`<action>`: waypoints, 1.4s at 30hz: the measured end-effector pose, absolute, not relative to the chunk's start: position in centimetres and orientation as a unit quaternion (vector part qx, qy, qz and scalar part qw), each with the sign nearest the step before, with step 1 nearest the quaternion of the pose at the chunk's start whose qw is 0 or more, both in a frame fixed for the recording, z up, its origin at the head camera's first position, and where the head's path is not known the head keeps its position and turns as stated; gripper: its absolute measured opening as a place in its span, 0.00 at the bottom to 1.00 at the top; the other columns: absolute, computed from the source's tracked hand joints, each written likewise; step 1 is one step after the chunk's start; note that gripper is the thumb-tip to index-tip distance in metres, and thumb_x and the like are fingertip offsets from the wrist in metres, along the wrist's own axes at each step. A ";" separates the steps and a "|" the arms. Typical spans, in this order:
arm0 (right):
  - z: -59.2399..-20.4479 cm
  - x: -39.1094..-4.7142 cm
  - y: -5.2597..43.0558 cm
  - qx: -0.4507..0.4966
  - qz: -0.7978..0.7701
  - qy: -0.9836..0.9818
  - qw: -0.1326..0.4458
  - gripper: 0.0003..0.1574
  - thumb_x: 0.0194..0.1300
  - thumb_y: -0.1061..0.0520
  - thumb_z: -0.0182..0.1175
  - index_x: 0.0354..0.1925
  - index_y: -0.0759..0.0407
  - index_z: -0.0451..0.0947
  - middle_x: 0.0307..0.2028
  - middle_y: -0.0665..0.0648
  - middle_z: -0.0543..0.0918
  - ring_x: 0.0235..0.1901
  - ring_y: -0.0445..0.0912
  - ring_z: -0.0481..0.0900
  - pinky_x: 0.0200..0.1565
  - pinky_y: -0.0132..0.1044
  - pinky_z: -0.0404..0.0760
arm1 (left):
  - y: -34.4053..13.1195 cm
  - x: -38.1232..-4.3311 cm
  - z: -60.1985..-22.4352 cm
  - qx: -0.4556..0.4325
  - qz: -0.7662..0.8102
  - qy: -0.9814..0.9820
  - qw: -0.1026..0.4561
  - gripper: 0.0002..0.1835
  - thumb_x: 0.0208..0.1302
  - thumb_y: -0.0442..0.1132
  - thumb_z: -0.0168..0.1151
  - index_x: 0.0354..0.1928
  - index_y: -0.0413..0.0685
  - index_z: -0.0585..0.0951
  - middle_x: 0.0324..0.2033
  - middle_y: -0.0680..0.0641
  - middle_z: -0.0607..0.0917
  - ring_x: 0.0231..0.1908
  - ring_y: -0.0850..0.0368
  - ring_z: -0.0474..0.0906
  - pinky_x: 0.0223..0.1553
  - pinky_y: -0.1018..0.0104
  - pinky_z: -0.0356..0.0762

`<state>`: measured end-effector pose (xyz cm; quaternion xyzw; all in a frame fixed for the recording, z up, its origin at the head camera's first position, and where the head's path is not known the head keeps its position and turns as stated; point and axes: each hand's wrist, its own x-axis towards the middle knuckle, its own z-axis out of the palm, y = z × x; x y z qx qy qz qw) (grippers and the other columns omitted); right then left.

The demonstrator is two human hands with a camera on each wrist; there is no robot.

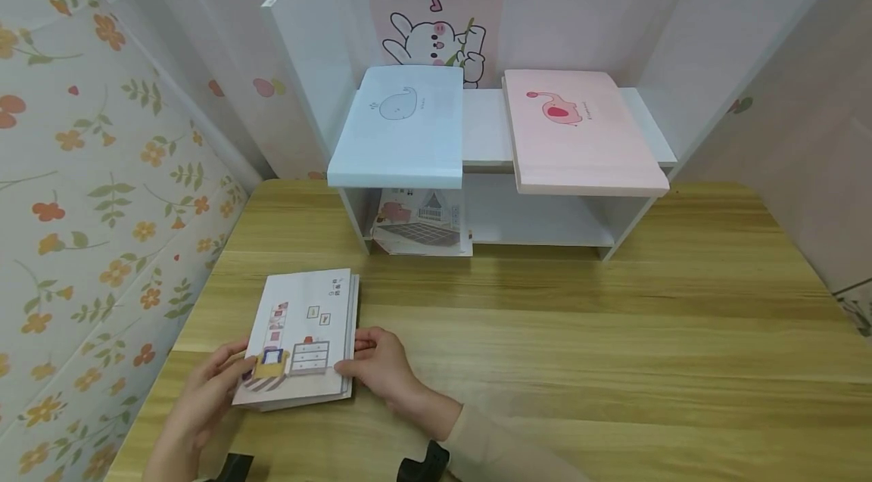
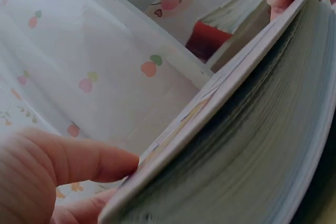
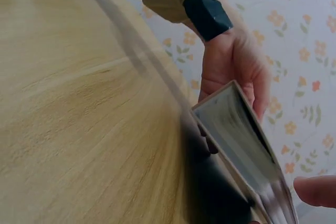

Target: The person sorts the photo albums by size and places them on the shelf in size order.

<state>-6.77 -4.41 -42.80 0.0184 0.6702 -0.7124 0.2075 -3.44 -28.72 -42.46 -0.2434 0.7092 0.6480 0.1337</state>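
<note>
A thick hardcover book (image 1: 306, 338) with a white cover, drawn with a yellow armchair and a chest of drawers, is low over the left part of the table. My left hand (image 1: 204, 395) grips its left edge, thumb on the front cover. At the right edge my right hand (image 1: 388, 372) pinches it, thumb near the cover's border. In the left wrist view the pages (image 2: 252, 124) fan slightly between the covers. The right wrist view shows the book (image 3: 241, 135) end-on with a dark shadow beneath, the left hand (image 3: 231, 72) behind it.
A white shelf (image 1: 538, 213) stands at the back of the wooden table (image 1: 545, 361). A blue whale book (image 1: 402, 126) and a pink elephant book (image 1: 579, 130) lie on top, jutting past its front. Another illustrated book (image 1: 422, 221) lies in the lower left compartment. Patterned curtains surround the table.
</note>
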 end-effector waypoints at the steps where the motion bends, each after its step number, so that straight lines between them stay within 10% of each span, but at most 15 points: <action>1: -42.8 -6.7 -4.4 0.014 -0.709 0.675 0.205 0.26 0.48 0.73 0.66 0.47 0.73 0.73 0.33 0.55 0.73 0.30 0.40 0.74 0.29 0.29 0.76 | -28.8 -3.3 -42.6 -0.238 0.657 0.703 0.132 0.12 0.67 0.38 0.55 0.44 0.68 0.75 0.39 0.57 0.79 0.37 0.66 0.77 0.38 0.68 0.77; 13: -43.0 -6.3 -3.7 -0.017 -0.694 0.696 0.181 0.29 0.48 0.71 0.68 0.50 0.73 0.72 0.35 0.55 0.75 0.32 0.41 0.74 0.33 0.27 0.76 | -29.1 -1.5 -43.4 -0.190 0.724 0.655 0.108 0.20 0.69 0.34 0.51 0.39 0.77 0.80 0.38 0.63 0.82 0.38 0.66 0.79 0.36 0.69 0.77; 42: -38.9 -5.1 1.5 -0.077 -0.716 0.678 0.146 0.33 0.51 0.70 0.66 0.55 0.75 0.68 0.44 0.60 0.75 0.42 0.49 0.77 0.35 0.27 0.76 | -25.2 -0.3 -40.9 -0.074 0.765 0.638 0.055 0.25 0.66 0.24 0.49 0.56 0.60 0.77 0.48 0.56 0.81 0.44 0.61 0.78 0.38 0.67 0.79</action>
